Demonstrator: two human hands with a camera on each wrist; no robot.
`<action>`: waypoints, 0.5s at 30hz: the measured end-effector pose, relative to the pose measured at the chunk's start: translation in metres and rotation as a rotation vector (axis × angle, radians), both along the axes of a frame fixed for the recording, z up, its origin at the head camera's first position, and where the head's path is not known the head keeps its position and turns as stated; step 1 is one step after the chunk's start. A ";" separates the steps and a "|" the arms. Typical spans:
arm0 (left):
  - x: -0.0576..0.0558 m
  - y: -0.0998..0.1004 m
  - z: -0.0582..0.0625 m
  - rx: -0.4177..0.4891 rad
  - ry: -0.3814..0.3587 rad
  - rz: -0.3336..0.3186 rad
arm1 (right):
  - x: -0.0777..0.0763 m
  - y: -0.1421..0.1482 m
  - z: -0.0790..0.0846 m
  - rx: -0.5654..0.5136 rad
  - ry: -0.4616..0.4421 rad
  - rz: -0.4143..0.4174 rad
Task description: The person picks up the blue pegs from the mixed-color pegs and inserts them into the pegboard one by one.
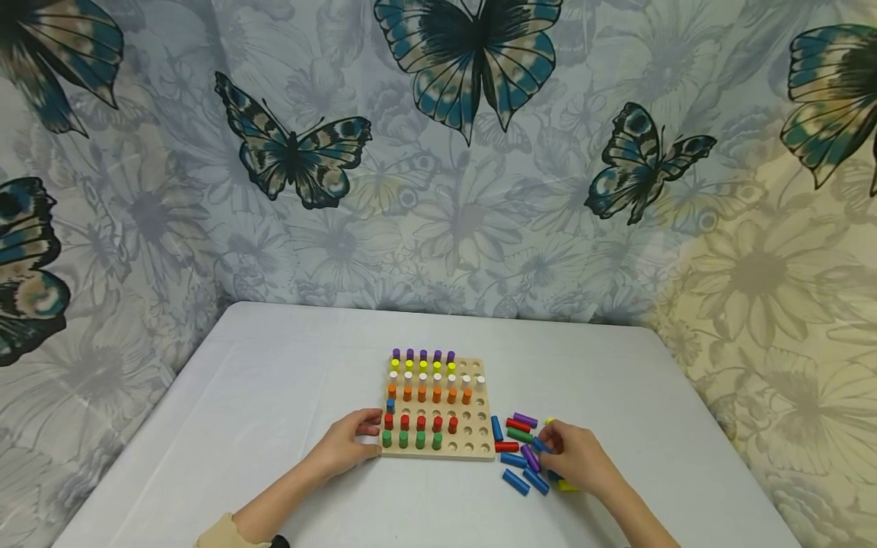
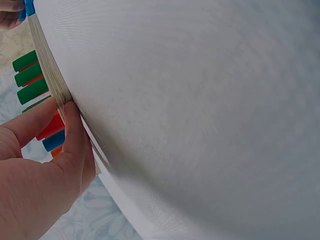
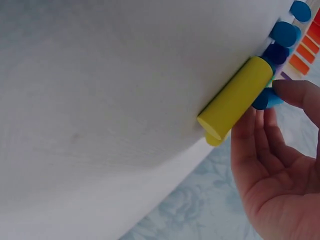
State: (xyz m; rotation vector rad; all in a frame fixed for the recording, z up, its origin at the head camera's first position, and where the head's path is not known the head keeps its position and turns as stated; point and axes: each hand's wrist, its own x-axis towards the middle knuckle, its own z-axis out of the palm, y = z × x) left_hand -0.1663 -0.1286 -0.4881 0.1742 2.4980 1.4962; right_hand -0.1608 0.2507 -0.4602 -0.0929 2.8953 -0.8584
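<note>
A wooden pegboard (image 1: pixel 479 432) lies on the table with rows of purple, yellow, white, orange, red and green pegs standing in it, and one blue peg (image 1: pixel 390 406) at the left end of its row. My left hand (image 1: pixel 341 445) holds the board's left edge near the front corner; the left wrist view shows thumb and finger on the wooden edge (image 2: pixel 47 55). On the right, my right hand (image 1: pixel 578 459) pinches a blue peg (image 3: pixel 268 99) between thumb and fingers, above the loose pegs. A yellow peg (image 3: pixel 237 97) lies beside that hand.
Loose blue, red, green, purple and yellow pegs lie in a pile right of the board, including a red peg (image 1: pixel 507 447) close to its edge and a blue peg (image 1: pixel 515 482) nearer the front. A white cloth (image 1: pixel 308 358) covers the table; a butterfly-patterned wall hanging (image 1: pixel 466 213) stands behind.
</note>
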 end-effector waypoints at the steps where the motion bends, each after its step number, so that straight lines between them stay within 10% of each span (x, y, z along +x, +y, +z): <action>1: 0.000 0.000 0.000 0.000 0.001 0.002 | 0.000 0.000 0.001 -0.009 0.006 0.000; 15: 0.000 0.001 0.000 -0.006 -0.004 0.008 | -0.010 -0.017 0.011 -0.117 0.034 -0.040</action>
